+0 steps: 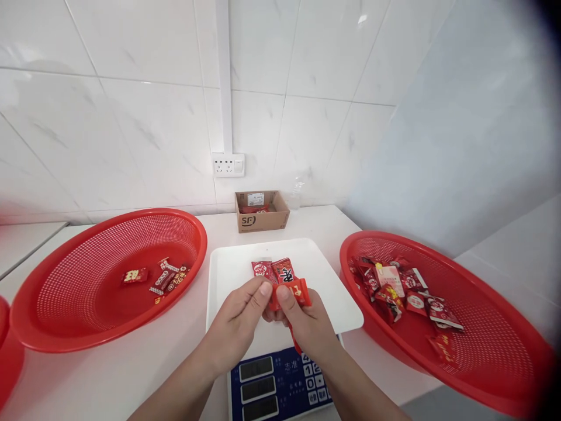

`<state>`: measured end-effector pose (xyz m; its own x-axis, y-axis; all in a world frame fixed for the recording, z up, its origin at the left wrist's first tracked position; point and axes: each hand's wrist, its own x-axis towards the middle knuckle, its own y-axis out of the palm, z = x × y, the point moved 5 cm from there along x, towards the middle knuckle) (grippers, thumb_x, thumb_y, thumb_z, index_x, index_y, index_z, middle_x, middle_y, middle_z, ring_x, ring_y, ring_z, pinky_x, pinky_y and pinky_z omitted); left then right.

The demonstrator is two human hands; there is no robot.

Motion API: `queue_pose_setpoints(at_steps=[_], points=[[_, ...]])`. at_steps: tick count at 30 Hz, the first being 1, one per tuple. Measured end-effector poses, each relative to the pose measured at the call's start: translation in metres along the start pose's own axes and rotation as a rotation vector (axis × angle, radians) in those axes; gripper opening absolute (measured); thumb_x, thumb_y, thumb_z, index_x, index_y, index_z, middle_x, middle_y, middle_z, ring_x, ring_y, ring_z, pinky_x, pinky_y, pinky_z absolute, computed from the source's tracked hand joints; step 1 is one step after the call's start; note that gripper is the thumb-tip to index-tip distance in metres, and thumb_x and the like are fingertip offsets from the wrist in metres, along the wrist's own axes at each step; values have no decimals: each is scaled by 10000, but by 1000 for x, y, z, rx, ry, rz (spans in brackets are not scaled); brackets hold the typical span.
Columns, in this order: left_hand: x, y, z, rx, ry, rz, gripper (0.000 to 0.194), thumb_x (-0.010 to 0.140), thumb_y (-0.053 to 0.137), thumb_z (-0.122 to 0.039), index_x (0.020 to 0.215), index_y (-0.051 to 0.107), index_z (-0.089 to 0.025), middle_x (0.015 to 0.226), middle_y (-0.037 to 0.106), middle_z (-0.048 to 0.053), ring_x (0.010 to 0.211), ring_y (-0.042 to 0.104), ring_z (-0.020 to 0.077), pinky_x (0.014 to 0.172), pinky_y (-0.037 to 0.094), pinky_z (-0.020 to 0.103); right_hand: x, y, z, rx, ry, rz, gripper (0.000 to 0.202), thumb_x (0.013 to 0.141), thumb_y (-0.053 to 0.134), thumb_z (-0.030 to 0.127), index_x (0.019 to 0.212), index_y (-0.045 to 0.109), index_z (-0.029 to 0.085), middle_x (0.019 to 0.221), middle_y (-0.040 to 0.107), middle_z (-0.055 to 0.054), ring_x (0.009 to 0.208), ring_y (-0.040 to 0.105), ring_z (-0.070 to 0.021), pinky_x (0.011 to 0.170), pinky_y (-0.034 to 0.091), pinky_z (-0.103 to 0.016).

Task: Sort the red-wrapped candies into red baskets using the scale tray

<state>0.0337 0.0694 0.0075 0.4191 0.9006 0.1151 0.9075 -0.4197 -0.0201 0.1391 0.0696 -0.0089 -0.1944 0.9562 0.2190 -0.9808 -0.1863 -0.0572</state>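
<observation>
Above the white scale tray [228, 263], my left hand [240, 318] and my right hand [307, 321] are close together. Both pinch a small red packet [299, 291] between thumbs and fingers. Part of something red hangs below my right hand. Just beyond my fingers, a pink-red packet [262, 268] and a red packet with black lettering [284, 270] lie on the tray. The scale's blue panel [284, 374] shows beneath my wrists, its displays dark.
A red basket [87, 234] with several packets stands at left, another [495, 333] with more packets at right. A small cardboard box [265, 221] holding red packets sits behind the tray, near the tiled wall and socket [228, 165]. A red container edge [6, 351] shows far left.
</observation>
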Motion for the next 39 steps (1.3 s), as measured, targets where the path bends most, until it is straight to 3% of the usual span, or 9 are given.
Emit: queue_pose_setpoints(at_steps=[5,7,10,12,15,21,28,32,39], points=[[-5,0,1,165,28,31,396,794,538,-574,855,505,-184,822,578,33,732,524,173,645,421,293,-4,6,9,44,12,41,417,858,469,508,582,401,204,546,365,43,518,345,-98,491,332,-239],[-7,-1,2,185,30,26,528,754,614,-545,1132,469,-205,1094,580,96,952,543,237,781,447,351,-6,9,12,66,1,63,431,854,469,501,560,346,210,537,310,54,504,292,-91,468,301,-236],[-11,7,3,79,32,162,611,849,525,-485,1375,317,-255,1353,460,113,1246,403,270,1010,346,429,-8,13,13,66,-40,69,436,860,454,486,545,336,210,520,310,52,502,297,-95,469,301,-246],[-14,12,3,6,13,225,544,896,453,-461,1386,337,-256,1367,464,99,1264,400,255,1051,313,432,-9,14,12,61,-61,42,421,863,448,480,552,357,211,525,334,44,518,327,-106,491,333,-258],[-15,15,5,-46,-4,184,481,909,438,-441,1358,398,-273,1373,468,66,1254,415,236,1070,302,409,-10,13,9,53,-68,9,397,865,441,479,577,391,210,541,363,35,526,349,-113,503,360,-265],[-16,18,8,-55,17,134,434,911,445,-429,1325,442,-297,1350,492,34,1222,439,205,1068,308,364,-11,11,9,25,-121,7,433,880,442,451,547,310,207,522,301,53,489,284,-90,449,267,-240],[-11,16,7,0,29,93,486,906,391,-503,1298,475,-229,1235,547,95,998,532,201,922,426,362,-9,8,10,7,-16,37,515,867,332,632,587,408,207,535,401,28,503,404,-109,461,356,-234],[-9,14,9,87,33,39,433,938,342,-450,1258,519,-219,993,612,79,737,517,153,725,471,311,-9,4,8,-18,-11,19,533,910,298,572,565,450,194,507,439,18,484,430,-105,448,351,-223],[-7,13,3,296,190,-8,354,960,323,-342,1205,558,-240,1073,598,74,821,542,163,767,471,319,-10,-3,11,-133,-149,-126,481,952,315,432,584,500,181,521,452,20,499,442,-101,464,362,-212]])
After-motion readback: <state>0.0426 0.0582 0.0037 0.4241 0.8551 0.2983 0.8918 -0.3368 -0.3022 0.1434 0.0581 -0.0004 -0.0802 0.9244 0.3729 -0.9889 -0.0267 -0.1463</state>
